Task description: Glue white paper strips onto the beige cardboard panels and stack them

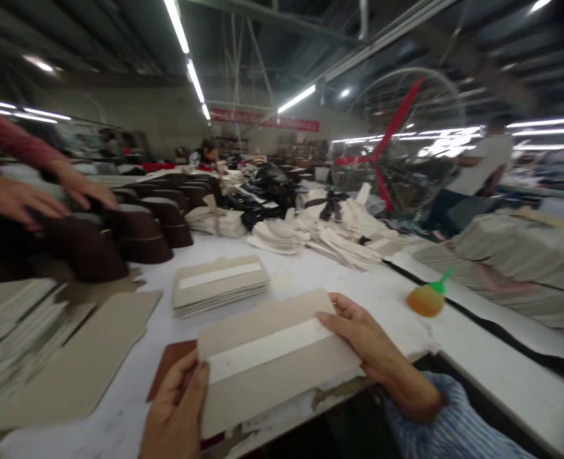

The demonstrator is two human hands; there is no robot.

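My left hand [177,401] grips the left edge of a beige board panel [272,389], thumb on top. At its upper right edge, my right hand [363,331] pinches the same panel, thumb on the face. A white strip [263,350] runs lengthwise across the panel. The panel is held tilted above the table's front edge. Just beyond it lies a neat stack of similar beige panels [222,284], the top one also bearing a white strip. A reddish-brown piece [171,363] shows partly beside my left hand.
Larger beige sheets [95,357] lie at left on the white table [320,274]. Another person's hands [76,188] rest by dark brown curved pieces [138,233]. Cream strips [339,236] pile up behind. At right are an orange-and-green brush-like object [428,299] and a large fan [387,153].
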